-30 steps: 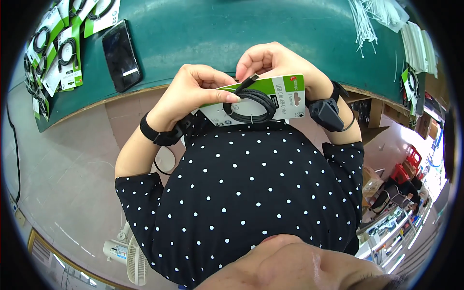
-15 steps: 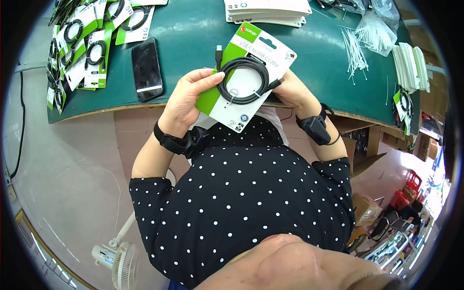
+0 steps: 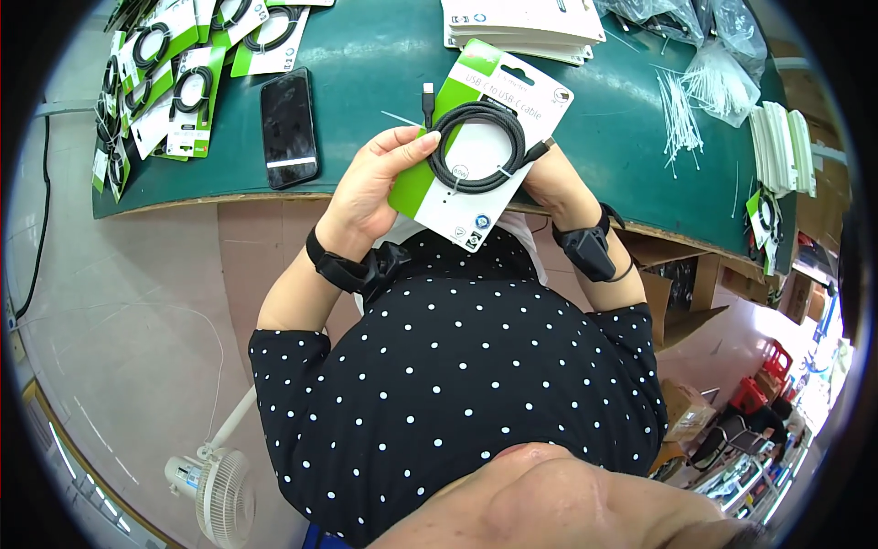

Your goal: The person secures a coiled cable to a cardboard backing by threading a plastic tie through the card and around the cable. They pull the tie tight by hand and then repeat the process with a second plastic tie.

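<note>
A white and green packaging card (image 3: 465, 220) is held tilted over the front edge of the table. On its face lies a coiled black USB cable (image 3: 477, 186), bound by thin white ties, with its two plugs pointing out at either side. My left hand (image 3: 377, 178) is closed on the card's left side, thumb pressing the coil near the upright plug. My right hand (image 3: 555, 183) is behind the card's right edge, its fingers hidden. A thin white cable tie (image 3: 398, 119) sticks out past the card's left edge, above my left thumb.
On the green table (image 3: 366, 55), a phone (image 3: 289, 128) lies left, beside a heap of carded cables (image 3: 191, 96). A stack of blank-backed cards (image 3: 526, 27) is at the back. Loose white cable ties (image 3: 679, 114), plastic bags (image 3: 722, 69) and upright cards (image 3: 777, 151) stand right.
The view has shifted slightly, so the table, card and hands all sit farther right. The white tie beyond the card's left edge shows more plainly. My left hand keeps its grip.
</note>
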Demonstrator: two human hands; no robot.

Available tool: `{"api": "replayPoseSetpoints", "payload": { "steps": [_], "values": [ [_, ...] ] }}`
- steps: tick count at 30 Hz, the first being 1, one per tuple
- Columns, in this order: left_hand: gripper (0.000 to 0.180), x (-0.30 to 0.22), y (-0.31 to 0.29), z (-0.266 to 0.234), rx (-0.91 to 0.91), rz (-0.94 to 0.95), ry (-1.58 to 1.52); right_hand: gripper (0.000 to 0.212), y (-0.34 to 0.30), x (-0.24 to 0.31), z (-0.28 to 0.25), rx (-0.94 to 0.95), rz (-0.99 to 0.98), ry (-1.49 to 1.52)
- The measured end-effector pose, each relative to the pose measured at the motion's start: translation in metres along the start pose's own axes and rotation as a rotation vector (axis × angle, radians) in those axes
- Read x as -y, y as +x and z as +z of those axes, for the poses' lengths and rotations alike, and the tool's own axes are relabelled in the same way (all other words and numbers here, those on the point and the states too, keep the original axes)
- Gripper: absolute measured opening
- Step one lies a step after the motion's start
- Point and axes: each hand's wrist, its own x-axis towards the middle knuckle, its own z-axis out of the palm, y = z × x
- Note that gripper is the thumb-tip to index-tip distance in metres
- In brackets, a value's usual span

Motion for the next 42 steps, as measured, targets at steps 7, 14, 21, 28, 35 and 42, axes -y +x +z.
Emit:
{"api": "replayPoseSetpoints", "payload": {
  "steps": [7,14,21,28,35,42],
  "values": [
    [0.011,0.006,-0.004,-0.002,-0.066,0.170,0.006,0.024,0.000,0.007,-0.036,0.139,0.059,-0.105],
    [0.015,0.015,-0.004,0.003,-0.091,0.368,0.197,0.017,-0.019,0.068,0.027,-0.153,-0.870,-0.844],
    [0.020,0.024,-0.001,-0.001,-0.098,0.545,0.359,0.016,0.003,0.052,0.059,0.039,-0.884,-1.029],
    [0.022,0.020,-0.010,0.003,-0.119,0.611,0.512,0.015,-0.017,0.047,0.050,0.137,-0.635,-0.589],
    [0.022,0.020,-0.012,0.013,-0.081,0.642,0.590,0.019,-0.014,0.053,0.056,0.064,-0.777,-0.918],
    [0.021,0.018,-0.017,0.019,-0.052,0.708,0.634,0.017,-0.020,0.050,0.041,0.242,-0.898,-0.661]
  ]
}}
